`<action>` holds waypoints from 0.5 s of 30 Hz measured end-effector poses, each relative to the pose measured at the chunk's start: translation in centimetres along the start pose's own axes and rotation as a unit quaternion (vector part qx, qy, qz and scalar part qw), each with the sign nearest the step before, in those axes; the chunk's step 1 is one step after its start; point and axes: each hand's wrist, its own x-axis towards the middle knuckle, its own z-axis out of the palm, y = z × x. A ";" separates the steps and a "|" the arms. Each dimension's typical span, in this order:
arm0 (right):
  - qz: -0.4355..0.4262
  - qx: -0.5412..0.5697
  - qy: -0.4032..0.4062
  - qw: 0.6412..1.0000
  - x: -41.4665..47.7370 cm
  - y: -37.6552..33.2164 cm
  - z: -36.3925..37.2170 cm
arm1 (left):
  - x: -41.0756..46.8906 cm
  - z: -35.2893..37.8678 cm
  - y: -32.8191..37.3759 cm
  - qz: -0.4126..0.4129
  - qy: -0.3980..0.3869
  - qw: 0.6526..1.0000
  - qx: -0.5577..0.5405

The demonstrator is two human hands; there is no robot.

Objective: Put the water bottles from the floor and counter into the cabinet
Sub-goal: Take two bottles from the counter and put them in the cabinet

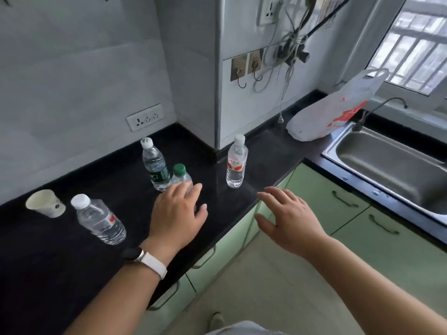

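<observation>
Several clear water bottles stand on the black counter (60,262). A white-capped one (100,220) stands at the left. A taller bottle with a dark green label (155,165) stands behind a small green-capped bottle (180,175). A white-capped bottle with a red label (237,163) stands alone further right. My left hand (177,215) hovers with fingers spread just in front of the green-capped bottle and hides its lower part. My right hand (289,217) is open over the counter's front edge, holding nothing. The green cabinet doors (324,189) below the counter are closed.
A white paper cup (46,203) stands at the far left of the counter. A white and red plastic bag (336,112) lies by the steel sink (391,163) at the right. Cables and hooks hang on the wall behind. Beige floor runs below the cabinets.
</observation>
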 end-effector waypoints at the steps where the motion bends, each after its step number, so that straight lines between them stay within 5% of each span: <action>1: -0.001 0.005 -0.001 1.000 0.7 0.1 0.3 | 0.1 0.2 -0.5 -0.014 0.009 1.000 -0.009; 9: 0.045 0.141 -0.027 0.989 6.7 2.2 3.4 | 0.5 3.6 -1.9 -0.164 0.011 0.978 -0.130; 15: 0.135 0.295 -0.063 0.944 12.7 4.9 6.6 | 2.0 6.4 -1.6 -0.357 -0.008 0.903 -0.241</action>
